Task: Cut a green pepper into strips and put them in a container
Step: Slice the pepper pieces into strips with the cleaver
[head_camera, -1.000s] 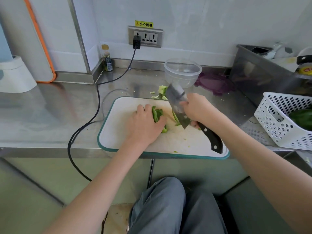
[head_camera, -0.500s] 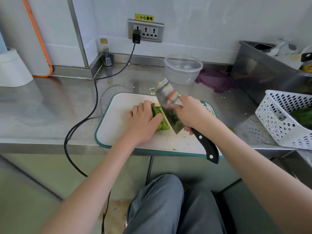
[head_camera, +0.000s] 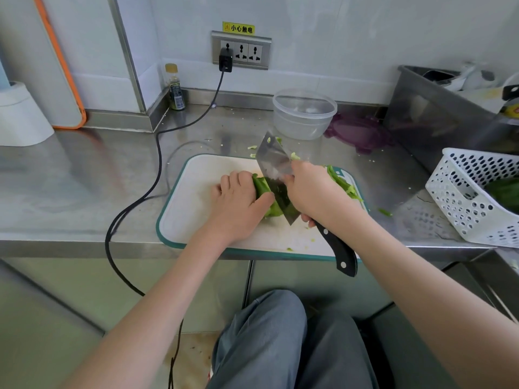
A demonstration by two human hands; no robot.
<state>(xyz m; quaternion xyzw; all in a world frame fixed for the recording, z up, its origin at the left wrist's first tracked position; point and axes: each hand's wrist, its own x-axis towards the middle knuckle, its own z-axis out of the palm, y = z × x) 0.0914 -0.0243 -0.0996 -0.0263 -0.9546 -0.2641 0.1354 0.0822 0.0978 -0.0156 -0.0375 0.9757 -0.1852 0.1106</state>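
Observation:
A green pepper piece (head_camera: 264,189) lies on the white cutting board (head_camera: 196,197) with the teal rim. My left hand (head_camera: 238,203) holds the pepper down, fingers curled over it and thumb against its near side. My right hand (head_camera: 314,192) grips a cleaver (head_camera: 276,175) by its black handle, the blade standing against the pepper just right of my left fingers. Cut green strips (head_camera: 341,183) lie behind my right hand at the board's right edge. A clear plastic container (head_camera: 304,113) stands empty behind the board.
A purple lid (head_camera: 359,133) lies beside the container. A white perforated basket (head_camera: 474,195) with another green pepper (head_camera: 505,192) sits at the right. A black cable (head_camera: 157,164) runs from the wall socket across the steel counter (head_camera: 70,175). A small bottle (head_camera: 174,88) stands in the corner.
The cleaver came down from a raised, tilted pose to the pepper beside my left fingers. My left hand kept holding the pepper in place.

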